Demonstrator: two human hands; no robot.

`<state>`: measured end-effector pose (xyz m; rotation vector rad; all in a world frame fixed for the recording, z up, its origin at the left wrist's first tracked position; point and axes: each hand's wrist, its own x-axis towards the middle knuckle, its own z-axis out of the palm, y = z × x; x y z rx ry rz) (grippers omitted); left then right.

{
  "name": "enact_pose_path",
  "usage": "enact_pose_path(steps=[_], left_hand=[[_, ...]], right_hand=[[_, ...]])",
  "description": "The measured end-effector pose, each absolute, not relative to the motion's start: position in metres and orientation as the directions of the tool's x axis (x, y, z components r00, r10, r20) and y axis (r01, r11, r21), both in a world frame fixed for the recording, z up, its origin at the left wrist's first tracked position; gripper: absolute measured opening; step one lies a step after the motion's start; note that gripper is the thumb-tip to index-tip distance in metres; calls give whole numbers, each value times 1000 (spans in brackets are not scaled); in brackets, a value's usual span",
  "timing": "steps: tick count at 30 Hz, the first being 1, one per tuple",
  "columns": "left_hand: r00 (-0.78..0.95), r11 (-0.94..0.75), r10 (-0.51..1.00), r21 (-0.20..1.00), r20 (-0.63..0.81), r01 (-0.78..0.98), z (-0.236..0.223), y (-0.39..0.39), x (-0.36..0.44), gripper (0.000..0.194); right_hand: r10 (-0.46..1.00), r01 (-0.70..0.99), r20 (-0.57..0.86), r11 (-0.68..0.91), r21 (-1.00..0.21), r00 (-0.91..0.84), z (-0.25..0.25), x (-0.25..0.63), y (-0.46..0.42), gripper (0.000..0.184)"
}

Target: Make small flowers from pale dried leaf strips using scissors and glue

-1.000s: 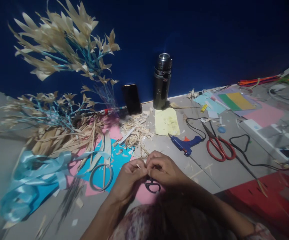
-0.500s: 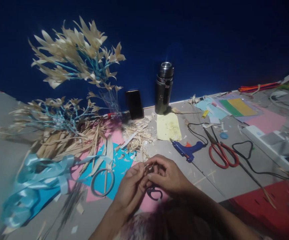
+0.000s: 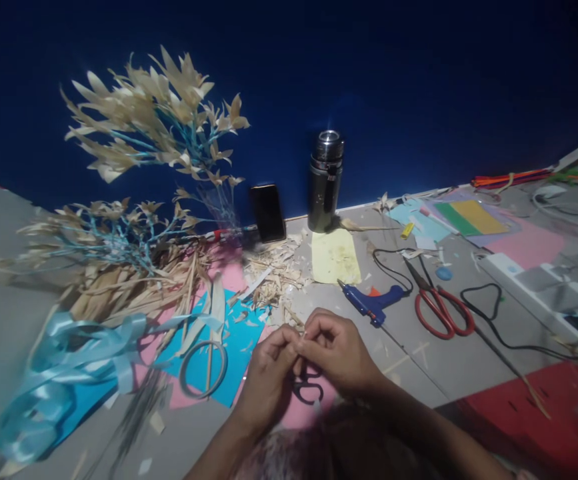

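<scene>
My left hand (image 3: 271,373) and my right hand (image 3: 339,350) meet at the fingertips above the front of the table. Both are closed in a pinch around something small and pale, mostly hidden by the fingers, so its kind does not show. Under my hands lie small dark-handled scissors (image 3: 309,390) on a pink sheet (image 3: 293,413). Just beyond them spreads a heap of dry, pale husk scraps (image 3: 276,283). To the left a blue sheet (image 3: 239,337) carries a roll of tape (image 3: 183,373). A blue glue gun (image 3: 371,303) rests to the right of my right hand.
Red-handled scissors (image 3: 441,313) and a white power strip (image 3: 523,283) with black cords lie at right. A thermos (image 3: 325,183) and a phone (image 3: 269,213) stand at the back. Husk flowers (image 3: 153,120), light-blue ribbon (image 3: 89,347) and thin wires (image 3: 133,413) fill the left.
My fingers have shifted: the right hand's fingers have curled in and the two hands now meet tip to tip. The view has moved slightly; the things on the table stay put.
</scene>
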<state>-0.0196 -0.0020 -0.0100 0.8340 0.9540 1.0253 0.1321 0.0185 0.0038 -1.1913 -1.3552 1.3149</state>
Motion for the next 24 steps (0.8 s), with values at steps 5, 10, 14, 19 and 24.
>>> enact_pose_path(steps=[5, 10, 14, 19, 24], left_hand=[[188, 282, 954, 915, -235, -290, -6, -1, -16, 37], [117, 223, 972, 951, -202, -214, 2, 0, -17, 28], [34, 245, 969, 941, -244, -234, 18, 7, -21, 22], [91, 337, 941, 891, -325, -303, 31, 23, -25, 25], [206, 327, 944, 827, -260, -456, 18, 40, -24, 34]], right_hand=[[978, 40, 138, 146, -988, -156, 4, 128, 17, 18], [952, 93, 237, 258, -962, -194, 11, 134, 22, 16], [937, 148, 239, 282, -948, -254, 20, 139, 29, 14], [945, 177, 175, 228, -957, -275, 33, 145, 41, 14], [949, 134, 186, 225, -965, -256, 35, 141, 54, 13]])
